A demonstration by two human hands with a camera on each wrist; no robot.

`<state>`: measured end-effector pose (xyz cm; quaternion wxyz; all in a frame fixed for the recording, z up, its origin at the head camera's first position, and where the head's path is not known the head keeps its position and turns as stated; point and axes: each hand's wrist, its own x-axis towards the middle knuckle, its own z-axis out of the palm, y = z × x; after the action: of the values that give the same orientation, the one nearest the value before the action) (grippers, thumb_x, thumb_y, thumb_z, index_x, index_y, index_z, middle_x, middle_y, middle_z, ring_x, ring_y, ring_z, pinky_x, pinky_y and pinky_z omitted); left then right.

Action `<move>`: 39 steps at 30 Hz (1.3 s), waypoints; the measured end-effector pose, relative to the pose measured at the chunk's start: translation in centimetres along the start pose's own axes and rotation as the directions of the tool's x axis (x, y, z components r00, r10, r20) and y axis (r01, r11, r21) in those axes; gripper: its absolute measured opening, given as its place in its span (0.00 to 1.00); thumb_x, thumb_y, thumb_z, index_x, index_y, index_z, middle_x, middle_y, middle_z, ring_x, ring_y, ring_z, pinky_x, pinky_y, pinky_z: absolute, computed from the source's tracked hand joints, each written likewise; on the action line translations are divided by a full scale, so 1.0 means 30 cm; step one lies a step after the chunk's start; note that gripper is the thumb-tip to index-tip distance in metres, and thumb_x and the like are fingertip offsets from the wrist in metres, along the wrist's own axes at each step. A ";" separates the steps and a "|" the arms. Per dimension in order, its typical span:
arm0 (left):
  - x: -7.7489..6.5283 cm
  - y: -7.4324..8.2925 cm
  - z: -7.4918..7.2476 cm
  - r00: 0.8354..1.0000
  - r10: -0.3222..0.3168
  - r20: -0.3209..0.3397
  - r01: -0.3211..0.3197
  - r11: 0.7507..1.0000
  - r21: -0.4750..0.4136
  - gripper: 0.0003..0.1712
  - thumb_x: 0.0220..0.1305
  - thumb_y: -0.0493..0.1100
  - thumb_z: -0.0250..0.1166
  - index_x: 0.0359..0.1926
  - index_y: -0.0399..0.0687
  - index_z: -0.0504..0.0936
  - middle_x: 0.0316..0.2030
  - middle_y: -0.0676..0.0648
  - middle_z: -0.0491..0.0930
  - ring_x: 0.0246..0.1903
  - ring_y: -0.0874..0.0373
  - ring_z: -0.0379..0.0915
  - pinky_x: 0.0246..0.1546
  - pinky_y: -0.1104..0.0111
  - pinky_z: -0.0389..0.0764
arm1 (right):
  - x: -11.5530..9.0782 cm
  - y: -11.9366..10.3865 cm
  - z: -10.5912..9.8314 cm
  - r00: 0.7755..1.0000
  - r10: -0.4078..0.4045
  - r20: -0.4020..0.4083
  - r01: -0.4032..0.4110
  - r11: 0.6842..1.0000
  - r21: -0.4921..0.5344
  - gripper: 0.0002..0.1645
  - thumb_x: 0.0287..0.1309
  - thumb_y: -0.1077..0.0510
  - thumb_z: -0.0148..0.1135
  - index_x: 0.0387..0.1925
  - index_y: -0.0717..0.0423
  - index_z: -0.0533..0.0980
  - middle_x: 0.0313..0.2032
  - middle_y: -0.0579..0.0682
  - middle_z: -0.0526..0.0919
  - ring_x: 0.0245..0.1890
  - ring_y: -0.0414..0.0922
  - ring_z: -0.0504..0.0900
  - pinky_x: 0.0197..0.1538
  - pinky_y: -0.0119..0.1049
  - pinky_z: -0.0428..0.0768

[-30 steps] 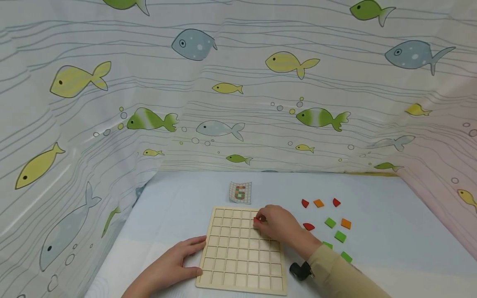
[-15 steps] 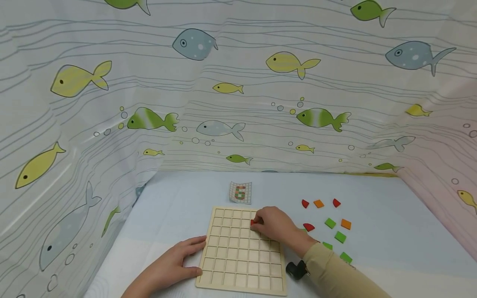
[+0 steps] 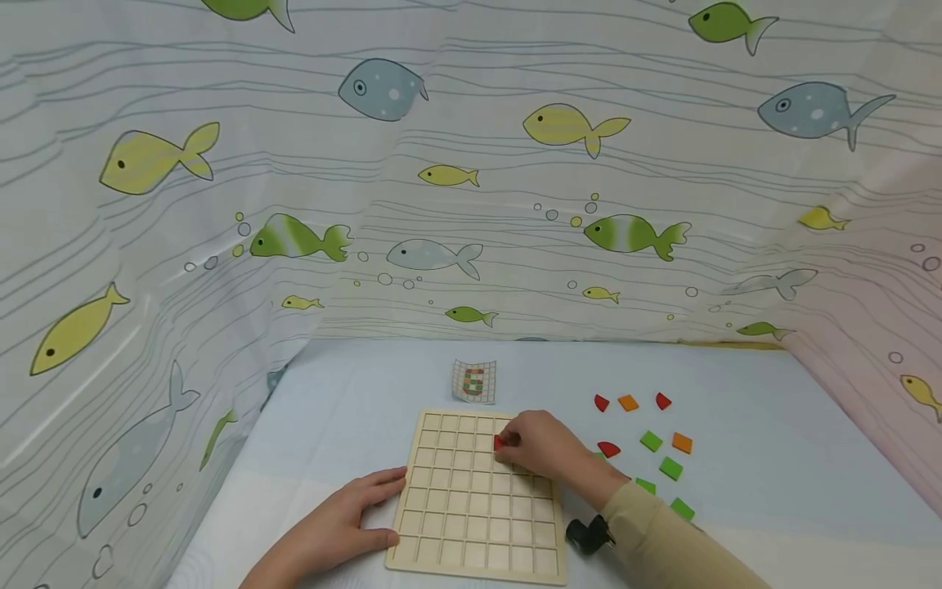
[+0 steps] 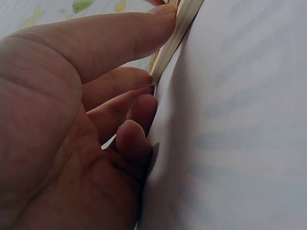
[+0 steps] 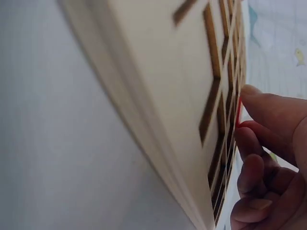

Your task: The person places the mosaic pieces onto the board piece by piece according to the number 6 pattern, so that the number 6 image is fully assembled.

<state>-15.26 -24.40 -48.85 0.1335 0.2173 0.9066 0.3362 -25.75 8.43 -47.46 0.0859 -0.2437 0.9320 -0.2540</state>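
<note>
A square wooden grid board [image 3: 456, 501] lies on the table in the head view. My left hand [image 3: 344, 521] touches its left edge with thumb and fingertips, the fingers fairly straight; the left wrist view shows them against the board's side [image 4: 178, 40]. Over the board's upper right cells, my right hand [image 3: 543, 442] pinches a small red tile [image 3: 498, 442]. Seen from the right wrist, the red tile [image 5: 238, 111] is a thin strip at the grid surface, between thumb and index finger. Most of it is hidden, as are the cells under that hand.
Behind the board lies a small gridded pattern card [image 3: 474, 381]. Right of it are scattered loose red tiles [image 3: 608, 449], orange tiles [image 3: 682, 442] and green tiles [image 3: 670, 468]. A black device [image 3: 589, 535] sits at my right wrist. Fish-printed cloth [image 3: 441, 204] surrounds the table.
My right hand has shifted slightly left and toward me with the red tile, then stayed nearly still over the same cells. The left hand and the board have not moved.
</note>
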 end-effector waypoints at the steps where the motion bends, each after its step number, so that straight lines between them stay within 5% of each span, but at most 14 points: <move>1: -0.001 -0.001 0.000 1.000 -0.006 0.000 0.006 1.000 -0.002 0.46 0.59 0.65 0.67 0.71 0.43 0.69 0.72 0.54 0.61 0.70 0.45 0.56 0.63 0.53 0.65 | -0.002 0.000 -0.003 1.000 -0.001 0.007 0.001 1.000 0.003 0.13 0.55 0.49 0.74 0.38 0.52 0.87 0.28 0.36 0.80 0.28 0.36 0.73 0.34 0.32 0.75; 5: -0.001 -0.002 -0.002 1.000 -0.010 0.004 0.010 1.000 -0.013 0.46 0.59 0.65 0.67 0.71 0.44 0.69 0.72 0.54 0.61 0.70 0.46 0.56 0.64 0.53 0.64 | -0.026 0.004 -0.019 1.000 -0.017 0.012 0.017 0.999 0.037 0.21 0.56 0.51 0.73 0.50 0.55 0.85 0.33 0.37 0.82 0.31 0.36 0.74 0.34 0.33 0.76; 13: -0.002 0.001 -0.001 1.000 -0.008 -0.005 0.007 1.000 -0.006 0.46 0.59 0.65 0.67 0.71 0.43 0.69 0.72 0.54 0.61 0.70 0.46 0.56 0.64 0.52 0.64 | -0.109 0.035 -0.069 0.999 0.013 -0.030 -0.009 0.995 0.104 0.24 0.56 0.51 0.73 0.54 0.51 0.83 0.41 0.42 0.83 0.28 0.36 0.74 0.31 0.34 0.75; 39: -0.006 0.001 -0.002 1.000 -0.003 0.010 0.003 1.000 -0.010 0.46 0.60 0.66 0.66 0.71 0.45 0.68 0.72 0.54 0.61 0.69 0.44 0.57 0.62 0.57 0.66 | -0.327 0.220 -0.117 0.952 0.241 -0.190 -0.217 0.966 0.139 0.26 0.48 0.49 0.78 0.51 0.45 0.84 0.38 0.35 0.83 0.30 0.38 0.73 0.30 0.31 0.73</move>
<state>-15.11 -24.50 -48.76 0.1397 0.2168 0.9046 0.3394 -20.97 19.79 -47.50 0.0321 -0.1011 0.9414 -0.3200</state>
